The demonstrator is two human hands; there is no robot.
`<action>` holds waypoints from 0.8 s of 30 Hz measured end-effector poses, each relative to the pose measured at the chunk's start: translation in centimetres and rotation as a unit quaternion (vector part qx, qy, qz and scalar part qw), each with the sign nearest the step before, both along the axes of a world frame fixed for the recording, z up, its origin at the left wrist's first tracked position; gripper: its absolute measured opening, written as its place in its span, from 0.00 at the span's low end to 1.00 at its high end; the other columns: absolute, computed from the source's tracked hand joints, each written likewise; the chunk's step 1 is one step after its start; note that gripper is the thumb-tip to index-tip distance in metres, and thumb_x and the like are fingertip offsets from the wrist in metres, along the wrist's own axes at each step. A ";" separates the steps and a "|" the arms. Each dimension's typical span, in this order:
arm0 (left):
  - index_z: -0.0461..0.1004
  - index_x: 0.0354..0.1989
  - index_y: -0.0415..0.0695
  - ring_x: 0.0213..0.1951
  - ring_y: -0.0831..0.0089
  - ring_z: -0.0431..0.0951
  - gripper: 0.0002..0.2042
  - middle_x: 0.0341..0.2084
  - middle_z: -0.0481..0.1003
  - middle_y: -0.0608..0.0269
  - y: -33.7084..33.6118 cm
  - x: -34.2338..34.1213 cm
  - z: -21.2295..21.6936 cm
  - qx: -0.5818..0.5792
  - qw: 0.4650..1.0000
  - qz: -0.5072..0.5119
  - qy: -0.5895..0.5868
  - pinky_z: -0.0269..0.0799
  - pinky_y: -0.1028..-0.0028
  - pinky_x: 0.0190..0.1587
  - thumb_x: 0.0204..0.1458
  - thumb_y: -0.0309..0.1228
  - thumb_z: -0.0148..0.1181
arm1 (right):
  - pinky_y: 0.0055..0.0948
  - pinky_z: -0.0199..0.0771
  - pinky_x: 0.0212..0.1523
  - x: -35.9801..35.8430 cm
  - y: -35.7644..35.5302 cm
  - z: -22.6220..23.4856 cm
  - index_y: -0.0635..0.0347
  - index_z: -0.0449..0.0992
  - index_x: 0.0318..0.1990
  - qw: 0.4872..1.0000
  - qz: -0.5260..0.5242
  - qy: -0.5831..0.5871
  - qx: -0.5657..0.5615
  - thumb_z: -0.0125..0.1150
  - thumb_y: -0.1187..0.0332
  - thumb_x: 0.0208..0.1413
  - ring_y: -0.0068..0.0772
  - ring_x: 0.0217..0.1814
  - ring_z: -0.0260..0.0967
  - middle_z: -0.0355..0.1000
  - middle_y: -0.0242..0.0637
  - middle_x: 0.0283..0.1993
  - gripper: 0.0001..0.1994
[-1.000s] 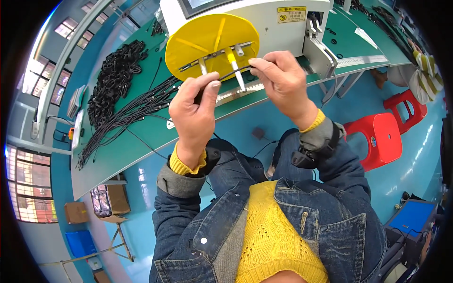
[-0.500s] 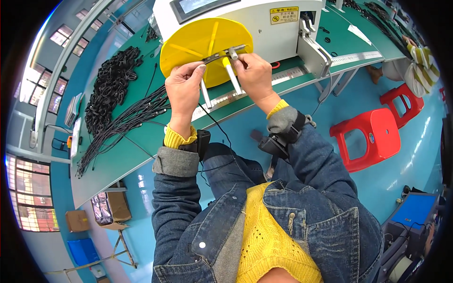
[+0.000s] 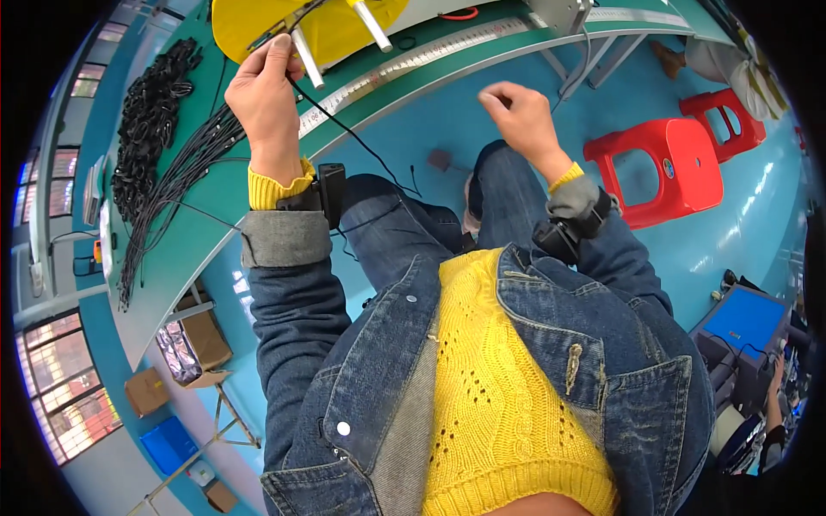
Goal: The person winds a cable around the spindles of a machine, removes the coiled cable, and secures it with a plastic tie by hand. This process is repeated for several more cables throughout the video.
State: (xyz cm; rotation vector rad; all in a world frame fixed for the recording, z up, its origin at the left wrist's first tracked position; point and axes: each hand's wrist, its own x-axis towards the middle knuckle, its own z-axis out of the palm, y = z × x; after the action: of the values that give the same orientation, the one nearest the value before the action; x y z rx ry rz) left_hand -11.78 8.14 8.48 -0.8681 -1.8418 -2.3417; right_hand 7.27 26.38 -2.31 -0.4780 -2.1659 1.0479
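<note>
At the far left, a heap of black coiled cables [image 3: 151,112] lies on the green surface [image 3: 172,258], with a bundle of long black cables [image 3: 176,185] stretched out just beside it. The left hand [image 3: 268,95] is raised at the surface's edge, its fingers [image 3: 274,52] pinched shut on a thin black wire [image 3: 344,129]. The wire is slim, dark and smooth, running from the fingertips down and to the right, across the white ruler strip [image 3: 413,64], toward the person's lap. Just above the hand sits a yellow disc [image 3: 258,26] with white pegs [image 3: 305,64] standing out from it. The right hand [image 3: 520,120] hovers apart over the blue floor [image 3: 757,232], fingers loosely curled and holding nothing that shows. Further right stand two red plastic stools [image 3: 667,168].
</note>
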 end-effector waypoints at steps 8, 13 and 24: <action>0.75 0.30 0.32 0.20 0.81 0.67 0.08 0.18 0.71 0.66 -0.4 0.3 -0.3 0.019 1.000 -0.008 -0.009 0.62 0.83 0.24 0.50 0.27 0.58 | 0.21 0.65 0.23 3.3 0.2 -2.1 0.66 0.75 0.30 0.989 -0.001 -0.069 -0.135 0.55 0.67 0.50 0.19 0.21 0.66 0.69 0.31 0.19 0.10; 0.75 0.30 0.32 0.21 0.82 0.66 0.08 0.18 0.71 0.66 -0.7 0.2 -0.7 -0.035 0.999 0.037 0.001 0.61 0.83 0.24 0.50 0.26 0.58 | 0.20 0.65 0.22 3.3 -0.2 -1.3 0.67 0.75 0.29 0.991 0.027 -0.043 -0.125 0.55 0.68 0.50 0.18 0.20 0.65 0.68 0.31 0.18 0.09; 0.76 0.38 0.35 0.20 0.85 0.65 0.10 0.20 0.72 0.68 -1.7 3.3 -1.4 -0.009 0.996 0.063 0.064 0.61 0.85 0.22 0.51 0.28 0.58 | 0.23 0.65 0.23 4.0 -0.3 -0.7 0.67 0.75 0.28 0.982 0.014 -0.074 -0.171 0.56 0.67 0.48 0.21 0.20 0.66 0.70 0.34 0.18 0.10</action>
State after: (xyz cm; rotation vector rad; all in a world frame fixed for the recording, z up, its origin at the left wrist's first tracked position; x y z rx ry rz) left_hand -8.52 6.48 7.11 -0.8554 -1.8124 -2.1460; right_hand 11.30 26.05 -2.97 -0.7028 -2.1299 1.4513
